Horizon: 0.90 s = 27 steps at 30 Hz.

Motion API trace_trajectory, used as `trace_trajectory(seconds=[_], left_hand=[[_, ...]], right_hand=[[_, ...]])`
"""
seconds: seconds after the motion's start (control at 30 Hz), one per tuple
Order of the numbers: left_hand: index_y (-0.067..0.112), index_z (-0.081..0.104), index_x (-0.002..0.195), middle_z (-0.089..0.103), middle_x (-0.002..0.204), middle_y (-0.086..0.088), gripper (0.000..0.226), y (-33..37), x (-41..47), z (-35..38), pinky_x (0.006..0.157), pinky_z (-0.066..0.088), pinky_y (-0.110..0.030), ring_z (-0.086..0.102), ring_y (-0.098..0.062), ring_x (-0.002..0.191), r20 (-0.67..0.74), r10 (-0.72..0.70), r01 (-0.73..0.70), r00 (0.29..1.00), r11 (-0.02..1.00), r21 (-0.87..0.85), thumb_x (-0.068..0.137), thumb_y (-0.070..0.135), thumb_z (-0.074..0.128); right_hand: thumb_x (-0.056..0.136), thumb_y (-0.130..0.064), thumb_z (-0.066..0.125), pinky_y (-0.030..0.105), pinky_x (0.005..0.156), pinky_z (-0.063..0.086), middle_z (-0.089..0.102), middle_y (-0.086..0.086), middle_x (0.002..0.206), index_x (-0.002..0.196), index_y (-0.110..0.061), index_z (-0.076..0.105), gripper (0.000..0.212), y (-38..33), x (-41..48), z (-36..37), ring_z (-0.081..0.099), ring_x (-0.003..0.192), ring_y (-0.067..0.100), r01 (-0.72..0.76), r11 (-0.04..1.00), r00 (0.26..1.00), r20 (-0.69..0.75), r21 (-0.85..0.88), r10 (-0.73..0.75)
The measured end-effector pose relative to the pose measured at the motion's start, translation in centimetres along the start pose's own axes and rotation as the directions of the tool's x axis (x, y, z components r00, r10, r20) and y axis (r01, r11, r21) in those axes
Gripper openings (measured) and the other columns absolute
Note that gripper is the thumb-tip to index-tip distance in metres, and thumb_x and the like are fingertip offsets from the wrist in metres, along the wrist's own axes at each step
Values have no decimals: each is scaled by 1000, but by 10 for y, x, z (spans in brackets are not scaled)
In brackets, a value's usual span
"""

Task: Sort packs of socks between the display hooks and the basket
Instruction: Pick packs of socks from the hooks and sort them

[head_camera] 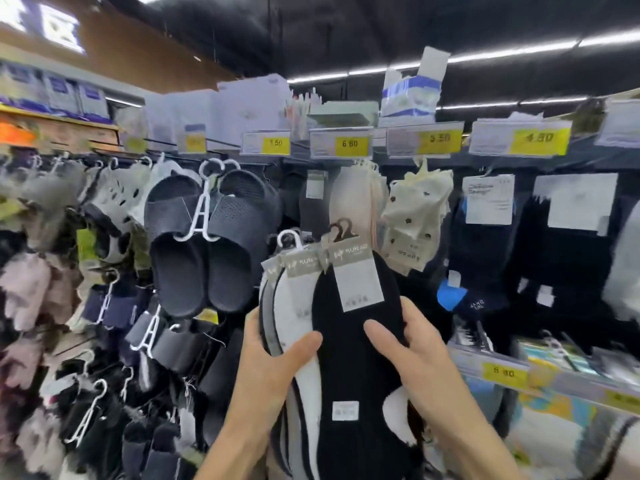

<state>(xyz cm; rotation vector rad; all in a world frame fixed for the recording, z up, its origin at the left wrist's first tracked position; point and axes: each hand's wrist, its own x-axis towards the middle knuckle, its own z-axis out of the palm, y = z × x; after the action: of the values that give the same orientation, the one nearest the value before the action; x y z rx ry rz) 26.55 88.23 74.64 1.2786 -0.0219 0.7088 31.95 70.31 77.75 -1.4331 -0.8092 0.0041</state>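
Fingers [301, 344] of your left hand [273, 372] and right hand [419, 365] are curled round a fanned bundle of black, white and grey sock packs [353, 344]. Your thumbs press its front as you hold it up before the display wall.

The sorting looks to be midway: these packs are neither hung nor dropped, and the basket is out of sight. Cream spotted socks [412, 216] and black rubber slides on white hangers [197, 244] crowd the wall just beyond the bundle's top. Open room there looks tight, so choose your gap carefully.
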Motion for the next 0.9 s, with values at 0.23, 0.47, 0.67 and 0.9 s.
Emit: trace_trajectory(seconds=[0.23, 0.47, 0.67, 0.9], left_hand=[[27, 56, 109, 76, 93, 9, 71, 4, 91, -60, 59, 57, -19, 75, -12, 82, -14, 103, -101, 995, 992, 73, 47, 47, 85], [29, 62, 116, 75, 110, -8, 69, -5, 172, -112, 68, 60, -31, 75, -28, 93, 201, 68, -71, 977, 997, 7, 53, 41, 88], [28, 59, 122, 74, 112, -12, 73, -24, 210, -117, 73, 60, -37, 74, -32, 97, 364, 29, -13, 931, 999, -45, 56, 37, 88], [23, 55, 127, 74, 115, -8, 76, -29, 228, -115, 77, 60, -39, 73, -29, 101, 447, 28, 8, 894, 997, -79, 59, 37, 86]], right_hand=[[96, -12, 61, 28, 75, 60, 76, 3, 111, 121, -16, 63, 25, 17, 134, 7, 73, 102, 23, 13, 991, 983, -182, 131, 12], [92, -18, 60, 48, 103, 50, 64, -12, 117, 130, -29, 48, 41, 37, 257, 36, 62, 111, 10, 78, 951, 900, -390, -298, -195], [97, -18, 56, 30, 106, 39, 52, 1, 144, 147, -29, 32, 57, 66, 319, 56, 49, 130, 17, 56, 896, 825, -485, -440, -290], [94, -6, 60, -5, 90, 23, 45, -7, 141, 152, -20, 32, 66, 80, 348, 61, 36, 120, -4, 33, 844, 824, -464, -535, -326]])
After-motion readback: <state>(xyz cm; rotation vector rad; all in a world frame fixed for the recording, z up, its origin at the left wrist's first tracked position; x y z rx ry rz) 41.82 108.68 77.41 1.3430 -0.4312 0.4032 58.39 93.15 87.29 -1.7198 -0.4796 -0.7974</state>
